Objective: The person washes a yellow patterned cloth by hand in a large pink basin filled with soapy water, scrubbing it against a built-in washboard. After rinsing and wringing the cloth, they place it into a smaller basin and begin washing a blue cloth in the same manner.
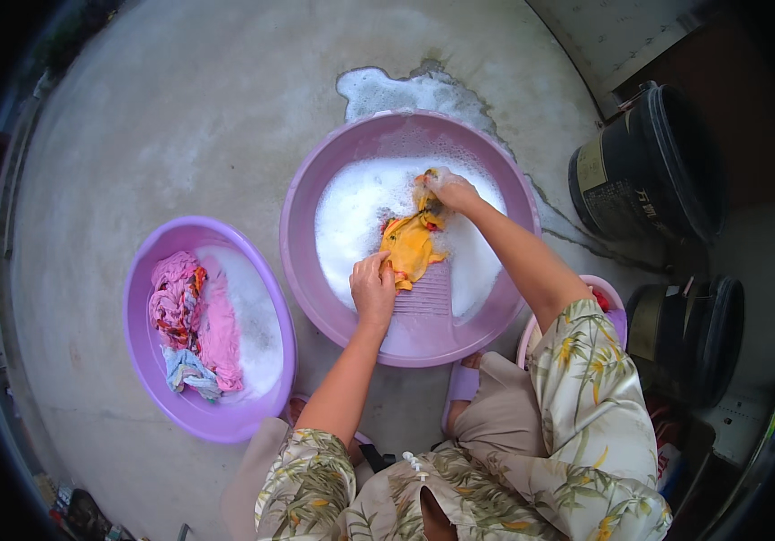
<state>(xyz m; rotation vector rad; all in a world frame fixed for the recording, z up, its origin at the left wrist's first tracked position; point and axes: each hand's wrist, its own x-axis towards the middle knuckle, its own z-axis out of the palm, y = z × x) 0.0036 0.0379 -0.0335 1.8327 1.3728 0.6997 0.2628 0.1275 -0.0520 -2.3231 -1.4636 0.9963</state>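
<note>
A wet yellow cloth garment (406, 245) with red and dark patches is stretched over the ribbed washboard (425, 294) moulded into a large pink-purple basin (296, 270). White suds (347, 209) fill much of that basin. My left hand (372, 284) grips the garment's near edge, low on the ribs. Farther out, my right hand (452, 189) is closed on the bunched far end, its fingers partly hidden by foam.
A purple oval basin (279, 297) at left holds suds, pink cloth (220, 331) and blue cloth (190, 372). Dark buckets (621, 166) bearing writing stand at right. A small tub (526, 341) sits under my right arm. Foamy water (401, 91) wets the concrete beyond.
</note>
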